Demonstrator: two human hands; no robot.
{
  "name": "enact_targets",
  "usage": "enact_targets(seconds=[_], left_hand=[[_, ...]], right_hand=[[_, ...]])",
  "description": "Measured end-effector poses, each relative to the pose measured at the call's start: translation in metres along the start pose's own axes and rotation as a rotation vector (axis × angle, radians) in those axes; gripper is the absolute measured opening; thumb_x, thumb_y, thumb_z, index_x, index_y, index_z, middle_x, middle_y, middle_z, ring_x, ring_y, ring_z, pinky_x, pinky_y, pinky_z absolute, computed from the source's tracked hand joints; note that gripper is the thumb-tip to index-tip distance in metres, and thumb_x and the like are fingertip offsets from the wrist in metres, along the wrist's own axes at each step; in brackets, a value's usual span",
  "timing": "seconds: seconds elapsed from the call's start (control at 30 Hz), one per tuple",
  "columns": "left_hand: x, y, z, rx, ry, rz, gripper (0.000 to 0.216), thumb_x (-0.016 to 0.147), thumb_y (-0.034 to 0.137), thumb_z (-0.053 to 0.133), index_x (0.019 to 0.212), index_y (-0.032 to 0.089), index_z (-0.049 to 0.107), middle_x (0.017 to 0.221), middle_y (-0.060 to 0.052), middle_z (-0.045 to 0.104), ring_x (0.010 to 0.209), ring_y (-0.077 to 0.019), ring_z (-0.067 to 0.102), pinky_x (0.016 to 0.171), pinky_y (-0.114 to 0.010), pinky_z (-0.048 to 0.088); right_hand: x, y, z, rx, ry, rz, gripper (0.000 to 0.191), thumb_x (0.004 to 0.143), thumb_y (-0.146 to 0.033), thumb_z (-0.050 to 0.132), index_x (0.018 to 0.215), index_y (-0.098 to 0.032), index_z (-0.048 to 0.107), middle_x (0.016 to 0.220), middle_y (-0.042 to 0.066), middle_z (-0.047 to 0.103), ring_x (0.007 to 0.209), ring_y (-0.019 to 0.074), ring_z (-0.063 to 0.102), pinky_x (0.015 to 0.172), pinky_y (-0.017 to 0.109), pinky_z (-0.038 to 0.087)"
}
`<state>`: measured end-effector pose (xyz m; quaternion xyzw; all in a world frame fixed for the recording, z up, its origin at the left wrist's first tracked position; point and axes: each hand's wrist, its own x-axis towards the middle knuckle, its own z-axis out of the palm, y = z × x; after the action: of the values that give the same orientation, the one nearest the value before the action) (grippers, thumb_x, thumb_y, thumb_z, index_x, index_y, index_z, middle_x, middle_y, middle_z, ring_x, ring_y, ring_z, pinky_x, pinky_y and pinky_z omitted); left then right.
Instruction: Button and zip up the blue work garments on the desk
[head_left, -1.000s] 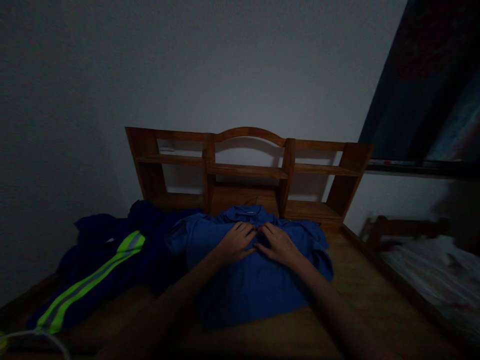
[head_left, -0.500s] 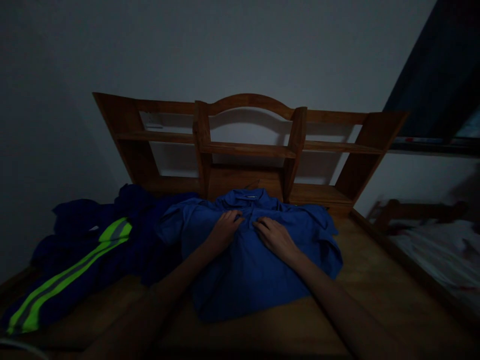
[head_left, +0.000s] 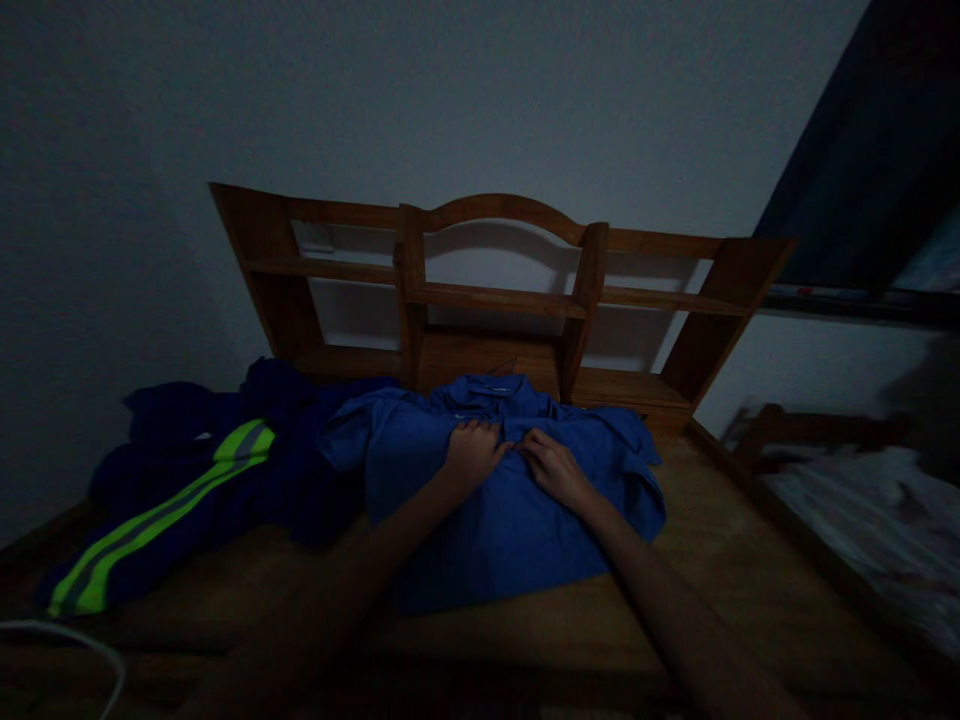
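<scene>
A blue collared shirt [head_left: 495, 545] lies spread on the wooden desk, its collar toward the shelf. My left hand [head_left: 474, 455] is on the shirt's upper front, fingers curled onto the cloth near the front opening. Close beside it on the right, my right hand [head_left: 551, 465] pinches the cloth at the same opening, the fingertips of both hands almost meeting. Any button between the fingers is too dark and small to make out. A darker blue garment [head_left: 292, 490] with a yellow-green and grey reflective stripe [head_left: 165, 515] lies heaped to the left of the shirt.
A wooden shelf unit [head_left: 495, 295] stands along the desk's back edge against the wall. The desk top [head_left: 720, 560] shows bare wood at right. A pale cable [head_left: 67, 630] curves at lower left. Beyond the desk's right edge lies whitish bedding [head_left: 870, 510].
My hands have come closer together at the shirt's front, the right fingers now pinched. The whole view has shifted slightly, and more of the cable shows at lower left.
</scene>
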<state>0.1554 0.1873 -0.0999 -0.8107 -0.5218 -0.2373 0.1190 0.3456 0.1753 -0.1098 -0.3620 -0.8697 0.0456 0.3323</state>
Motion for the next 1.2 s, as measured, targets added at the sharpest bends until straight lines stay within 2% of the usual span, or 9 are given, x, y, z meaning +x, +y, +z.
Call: enact_targets(seconds=[0.1,0.23,0.33,0.43,0.53,0.63,0.73,0.9,1.2], left_hand=[[-0.004,0.006,0.005,0.033,0.066,-0.111,0.046,0.086,0.055,0.038,0.090,0.015,0.060,0.090,-0.013,0.062,0.088,-0.0259,0.055,0.079,-0.036,0.037],[-0.009,-0.003,0.009,-0.002,0.119,-0.054,0.051,0.079,0.062,0.045,0.094,0.016,0.060,0.093,-0.012,0.059,0.092,-0.0258,0.053,0.082,-0.036,0.037],[-0.007,-0.011,0.009,-0.062,0.125,0.038,0.049,0.075,0.060,0.054,0.097,0.016,0.059,0.097,-0.012,0.057,0.095,-0.0267,0.051,0.085,-0.039,0.037],[-0.003,-0.012,0.010,-0.175,0.124,0.150,0.042,0.078,0.046,0.059,0.108,0.017,0.056,0.108,-0.011,0.054,0.102,-0.0269,0.048,0.088,-0.041,0.037],[0.000,-0.009,0.016,-0.353,0.089,0.273,0.036,0.085,0.028,0.052,0.121,0.019,0.050,0.116,-0.010,0.049,0.109,-0.0229,0.045,0.094,-0.038,0.038],[0.002,-0.005,0.024,-0.499,0.066,0.293,0.031,0.089,0.019,0.042,0.119,0.020,0.052,0.112,-0.008,0.051,0.108,-0.0197,0.046,0.095,-0.035,0.038],[0.005,-0.003,0.028,-0.571,0.062,0.236,0.026,0.088,0.020,0.045,0.110,0.021,0.058,0.105,-0.007,0.054,0.103,-0.0198,0.048,0.094,-0.036,0.038],[0.004,0.001,0.022,-0.610,0.039,0.207,0.020,0.086,0.019,0.048,0.104,0.021,0.058,0.103,-0.006,0.052,0.102,-0.0199,0.048,0.095,-0.037,0.037],[0.000,0.001,0.023,-0.530,-0.024,0.238,0.013,0.082,0.025,0.058,0.093,0.020,0.057,0.099,-0.005,0.052,0.098,-0.0210,0.045,0.091,-0.035,0.037]], right_hand=[[0.001,0.003,-0.002,0.103,0.136,0.052,0.025,0.092,-0.021,0.039,0.103,-0.021,0.061,0.097,0.007,0.056,0.089,0.0163,0.055,0.081,0.029,0.045],[0.007,0.015,0.000,0.380,0.398,0.293,0.020,0.086,-0.035,0.051,0.092,-0.020,0.063,0.087,0.005,0.061,0.084,0.0189,0.059,0.078,0.032,0.047],[0.010,0.024,0.006,0.823,0.426,0.505,0.029,0.077,-0.044,0.061,0.092,-0.019,0.058,0.067,0.000,0.060,0.062,0.0166,0.060,0.064,0.031,0.049],[0.010,0.026,0.010,1.126,0.426,0.535,0.034,0.071,-0.043,0.068,0.091,-0.019,0.055,0.071,0.000,0.062,0.065,0.0153,0.062,0.068,0.030,0.050],[0.010,0.025,0.011,1.105,0.434,0.535,0.036,0.065,-0.038,0.074,0.090,-0.019,0.056,0.072,-0.002,0.062,0.068,0.0134,0.062,0.069,0.026,0.048],[0.011,0.023,0.011,0.978,0.410,0.535,0.039,0.060,-0.035,0.078,0.090,-0.019,0.057,0.063,-0.004,0.058,0.061,0.0110,0.058,0.060,0.021,0.044],[0.011,0.023,0.012,0.965,0.417,0.535,0.038,0.062,-0.036,0.077,0.090,-0.020,0.057,0.063,-0.004,0.058,0.058,0.0108,0.056,0.059,0.021,0.044],[0.010,0.025,0.013,1.130,0.418,0.566,0.038,0.063,-0.036,0.075,0.092,-0.022,0.054,0.077,-0.003,0.060,0.063,0.0116,0.058,0.063,0.024,0.048],[0.008,0.027,0.014,1.147,0.391,0.583,0.040,0.057,-0.033,0.079,0.089,-0.021,0.057,0.067,-0.005,0.058,0.060,0.0113,0.058,0.065,0.025,0.049]])
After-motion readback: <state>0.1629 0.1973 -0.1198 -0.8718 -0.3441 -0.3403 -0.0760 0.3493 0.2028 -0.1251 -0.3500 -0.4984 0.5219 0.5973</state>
